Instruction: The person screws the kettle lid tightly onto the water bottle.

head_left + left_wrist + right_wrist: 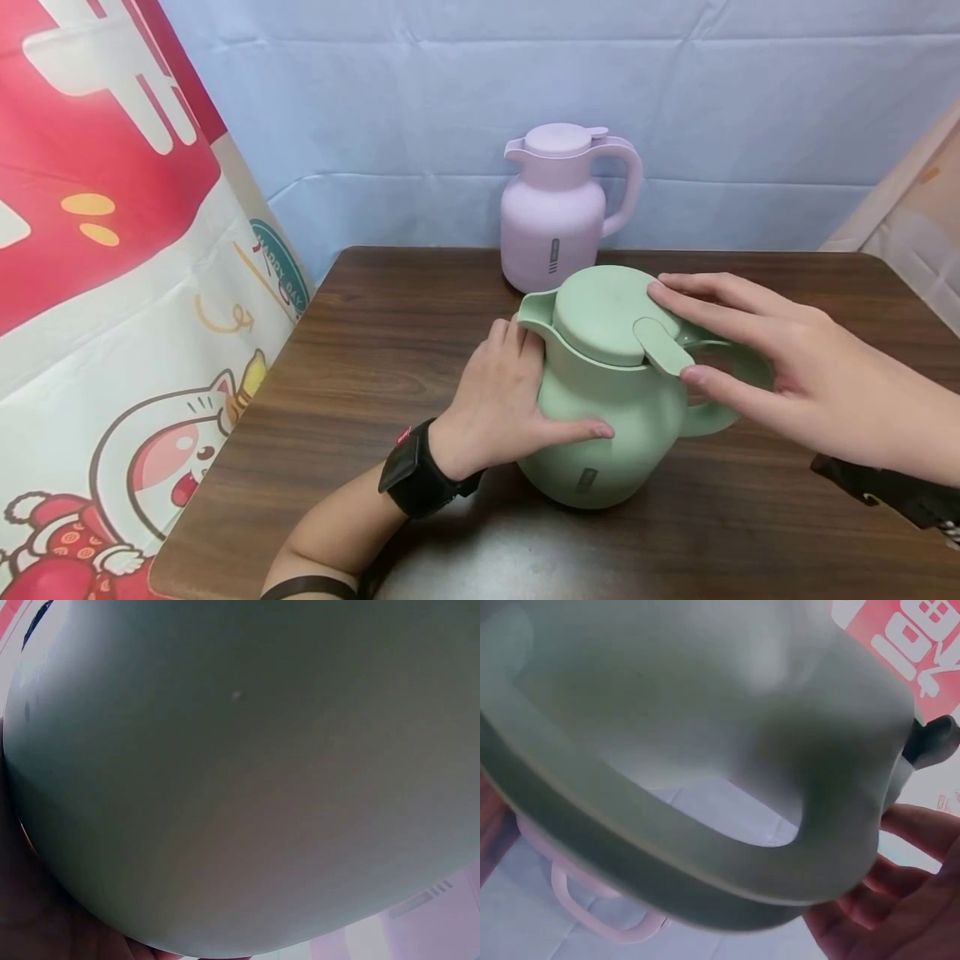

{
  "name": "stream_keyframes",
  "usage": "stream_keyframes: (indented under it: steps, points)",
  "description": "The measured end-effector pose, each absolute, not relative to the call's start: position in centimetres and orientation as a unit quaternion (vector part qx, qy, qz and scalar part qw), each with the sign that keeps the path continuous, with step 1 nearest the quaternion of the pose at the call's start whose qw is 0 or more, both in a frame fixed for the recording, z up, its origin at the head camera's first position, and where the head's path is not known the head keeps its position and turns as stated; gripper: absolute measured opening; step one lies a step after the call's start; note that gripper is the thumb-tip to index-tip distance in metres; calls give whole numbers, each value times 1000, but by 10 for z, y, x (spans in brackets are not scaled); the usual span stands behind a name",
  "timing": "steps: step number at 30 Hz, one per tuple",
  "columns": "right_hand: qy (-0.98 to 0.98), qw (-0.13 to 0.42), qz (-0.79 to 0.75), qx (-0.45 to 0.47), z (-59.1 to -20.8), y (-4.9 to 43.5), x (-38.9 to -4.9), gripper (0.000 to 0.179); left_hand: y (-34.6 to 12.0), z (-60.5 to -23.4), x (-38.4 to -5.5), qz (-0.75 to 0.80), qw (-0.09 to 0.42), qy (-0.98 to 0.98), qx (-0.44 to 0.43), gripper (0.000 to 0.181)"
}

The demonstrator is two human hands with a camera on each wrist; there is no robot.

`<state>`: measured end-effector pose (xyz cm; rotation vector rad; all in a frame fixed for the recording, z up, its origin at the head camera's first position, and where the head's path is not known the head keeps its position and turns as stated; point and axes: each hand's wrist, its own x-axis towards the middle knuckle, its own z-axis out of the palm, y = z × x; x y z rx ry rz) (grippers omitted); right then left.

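A pale green thermos jug [600, 450] stands on the table, its spout toward the left and its handle [708, 419] toward the right. My left hand [498, 392] holds the jug's body from the left, thumb across the front and fingers round the far side. At the round lid [600, 312], the fingertips of my right hand [795, 358] touch the right edge, while the thumb is at the end of the lid's lever [663, 346]. The jug's body [240, 780] fills most of the left wrist view. In the right wrist view the handle [705, 862] crosses in front.
Behind the green jug, a lilac thermos jug [553, 217] stands toward the back of the dark wooden table [390, 333], with its handle to the right. A pale blue cloth [420, 108] hangs at the back, and a printed red and white cloth [97, 317] at the left.
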<state>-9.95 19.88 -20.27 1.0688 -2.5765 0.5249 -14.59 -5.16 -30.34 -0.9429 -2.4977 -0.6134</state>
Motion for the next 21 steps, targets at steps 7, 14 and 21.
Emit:
stream_keyframes:
  steps: [7, 14, 21]
  points:
    - [-866, 192, 216, 408, -214, 201, -100, 62, -52, -304, -147, -219, 204, -892, -340, 113]
    - [-791, 230, 281, 492, -232, 203, -109, 46, -51, -304, -146, -220, 210, -890, -340, 113]
    - [-780, 275, 256, 500, -233, 195, -112, 42, -51, -305, -146, -217, 213, -890, -340, 112]
